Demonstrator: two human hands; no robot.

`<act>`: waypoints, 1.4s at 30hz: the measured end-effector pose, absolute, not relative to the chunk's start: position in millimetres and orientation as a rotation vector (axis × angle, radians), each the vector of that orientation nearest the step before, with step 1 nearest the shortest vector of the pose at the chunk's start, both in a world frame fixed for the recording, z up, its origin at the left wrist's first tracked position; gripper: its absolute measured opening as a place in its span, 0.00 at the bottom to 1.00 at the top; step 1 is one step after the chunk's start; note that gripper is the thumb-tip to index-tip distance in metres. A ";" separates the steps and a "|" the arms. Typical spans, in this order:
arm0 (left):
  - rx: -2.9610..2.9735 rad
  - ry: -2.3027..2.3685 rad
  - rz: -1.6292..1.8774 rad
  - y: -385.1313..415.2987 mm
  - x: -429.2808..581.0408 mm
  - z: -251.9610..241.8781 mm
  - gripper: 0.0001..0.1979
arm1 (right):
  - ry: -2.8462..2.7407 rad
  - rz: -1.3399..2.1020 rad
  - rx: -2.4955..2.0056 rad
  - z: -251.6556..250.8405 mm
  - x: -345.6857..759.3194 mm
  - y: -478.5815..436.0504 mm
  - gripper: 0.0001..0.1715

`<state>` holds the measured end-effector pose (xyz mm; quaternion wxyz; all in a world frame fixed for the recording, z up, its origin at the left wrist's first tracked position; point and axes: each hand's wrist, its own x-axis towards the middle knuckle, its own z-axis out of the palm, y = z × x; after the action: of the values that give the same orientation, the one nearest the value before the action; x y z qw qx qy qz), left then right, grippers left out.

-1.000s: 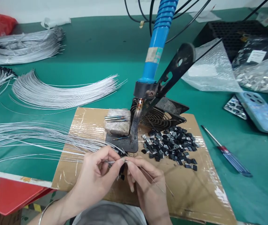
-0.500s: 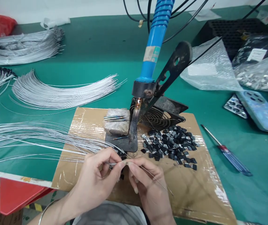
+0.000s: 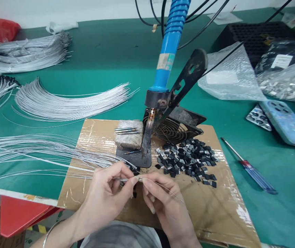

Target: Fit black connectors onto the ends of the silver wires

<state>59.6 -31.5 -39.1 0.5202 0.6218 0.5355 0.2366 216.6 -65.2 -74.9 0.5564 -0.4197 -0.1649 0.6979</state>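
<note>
My left hand (image 3: pixel 108 196) pinches a thin wire (image 3: pixel 123 179) between thumb and forefinger, low over the cardboard sheet. Fingertip to fingertip with it, my right hand (image 3: pixel 165 199) is closed in a pinch on the wire's end; a fine strand runs out over its fingers to the right. What exactly lies between the fingertips is too small to make out. Left of my hands a bundle of white wires (image 3: pixel 59 151) spreads over the table, its right ends near small black pieces partly hidden behind my fingers. A pile of small black connectors (image 3: pixel 188 156) lies to the right.
A blue soldering iron (image 3: pixel 166 58) stands tilted in its black stand, above the cardboard (image 3: pixel 214 213). Beside it are a block with metal tips (image 3: pixel 129 137) and a black fan (image 3: pixel 180 125). A screwdriver (image 3: pixel 250 168) and phone (image 3: pixel 286 120) lie right; another wire bundle (image 3: pixel 67 105) lies left.
My right hand has shifted slightly right and down, its fingertips a little further from the left ones. The loose strand at the right has changed its lie; my left hand stays put.
</note>
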 end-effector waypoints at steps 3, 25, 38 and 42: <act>1.534 1.290 0.636 -34.5 62.2 -41.0 0.11 | -0.351 1.632 -0.970 -75.6 213.0 -66.0 0.08; 1.528 1.314 0.789 -39.8 72.7 -47.7 0.10 | -0.251 1.589 -0.960 -82.9 204.2 -73.0 0.07; 1.425 1.284 0.881 -36.0 78.8 -39.5 0.09 | -0.247 1.586 -0.960 -79.6 202.5 -69.3 0.13; 1.455 1.304 0.862 -35.9 75.1 -40.4 0.09 | -0.362 1.546 -1.020 -83.1 204.8 -72.3 0.11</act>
<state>75.1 -35.9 -40.4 0.4822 0.5970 0.5349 0.3536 204.8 -72.3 -83.1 0.5869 -0.4378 -0.1552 0.6631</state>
